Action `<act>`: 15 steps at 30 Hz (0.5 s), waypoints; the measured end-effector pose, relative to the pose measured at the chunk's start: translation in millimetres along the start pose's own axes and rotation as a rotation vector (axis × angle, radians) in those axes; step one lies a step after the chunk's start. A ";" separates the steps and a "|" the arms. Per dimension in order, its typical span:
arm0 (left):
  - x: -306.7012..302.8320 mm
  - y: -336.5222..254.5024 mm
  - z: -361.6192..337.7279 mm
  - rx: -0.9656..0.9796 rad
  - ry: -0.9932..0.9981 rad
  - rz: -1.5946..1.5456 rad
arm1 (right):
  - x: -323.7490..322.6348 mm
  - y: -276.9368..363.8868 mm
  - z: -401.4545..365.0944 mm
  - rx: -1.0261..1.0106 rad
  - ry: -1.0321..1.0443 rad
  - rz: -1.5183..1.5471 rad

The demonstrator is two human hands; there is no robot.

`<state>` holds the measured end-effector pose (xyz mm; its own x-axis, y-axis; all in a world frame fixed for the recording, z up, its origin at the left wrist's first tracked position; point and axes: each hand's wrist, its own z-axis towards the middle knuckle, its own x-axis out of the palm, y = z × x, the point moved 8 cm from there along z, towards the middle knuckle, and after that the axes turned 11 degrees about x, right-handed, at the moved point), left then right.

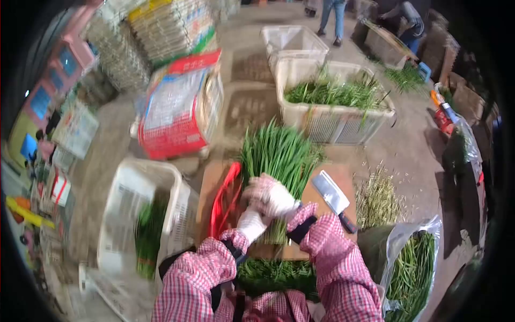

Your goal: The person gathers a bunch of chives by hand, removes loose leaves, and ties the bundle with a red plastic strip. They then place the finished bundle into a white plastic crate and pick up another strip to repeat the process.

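A bunch of long green garlic chives (279, 155) lies across the wooden board (335, 188), leaf tips pointing away from me and cut stems towards me. My right hand (274, 197), in a white glove, is closed over the middle of the bunch and blurred by motion. Close against it, my left hand (252, 224), also gloved, grips the left side of the bunch; its fingers are partly hidden. Red ties (224, 198) lie on the board left of my hands. To the right rests a cleaver (331, 192) with a dark handle.
More chives (276, 273) lie close to my body. White crates stand at left (174, 214) and ahead (335, 123), both holding greens. A plastic-lined container (410, 273) of greens is at right, beside trimmings (380, 201). A red-and-white sack (179, 107) and other people are farther off.
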<state>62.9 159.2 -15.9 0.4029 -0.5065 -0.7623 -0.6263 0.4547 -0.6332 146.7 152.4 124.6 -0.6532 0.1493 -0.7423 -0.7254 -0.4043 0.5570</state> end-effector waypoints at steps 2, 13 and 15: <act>-28.1 -27.9 -12.1 -0.125 -0.004 -0.020 | 37.7 -36.8 -9.9 0.011 0.099 -0.042; -24.8 61.6 -79.7 -0.537 -0.597 -1.287 | 43.5 -52.4 -22.5 0.037 0.067 0.056; -0.8 70.0 -77.1 -0.601 -0.616 -1.346 | 42.4 -52.2 -23.1 0.010 0.050 0.056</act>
<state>-32.7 135.0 -49.3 0.9564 0.1452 0.2535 0.2922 -0.4760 -0.8295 161.8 159.0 55.5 -0.6813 0.0810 -0.7275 -0.6902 -0.4021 0.6016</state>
